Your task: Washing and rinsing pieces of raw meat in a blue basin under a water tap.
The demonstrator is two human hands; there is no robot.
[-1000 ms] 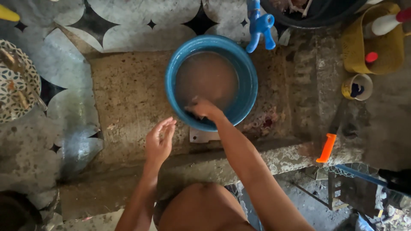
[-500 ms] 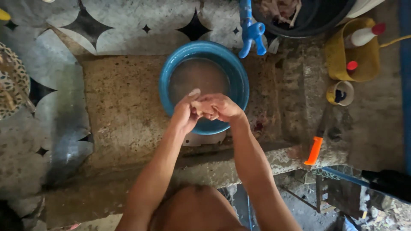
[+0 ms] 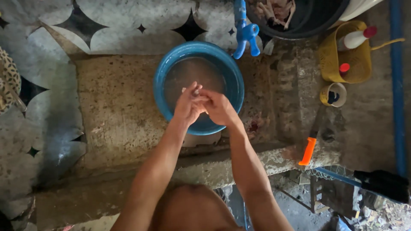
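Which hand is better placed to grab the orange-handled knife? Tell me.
Right, probably. Both hands, the left hand and right hand, are clasped over the blue basin; the knife lies on the right hand's side.

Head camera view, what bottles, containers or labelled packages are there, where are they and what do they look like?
Squeeze bottle: lying in the yellow basket, upper right; white body, red cap.
Small red-capped item: same basket; too small to tell.
Round cup: just below the basket; pale rim, dark inside.
No signs or screens.
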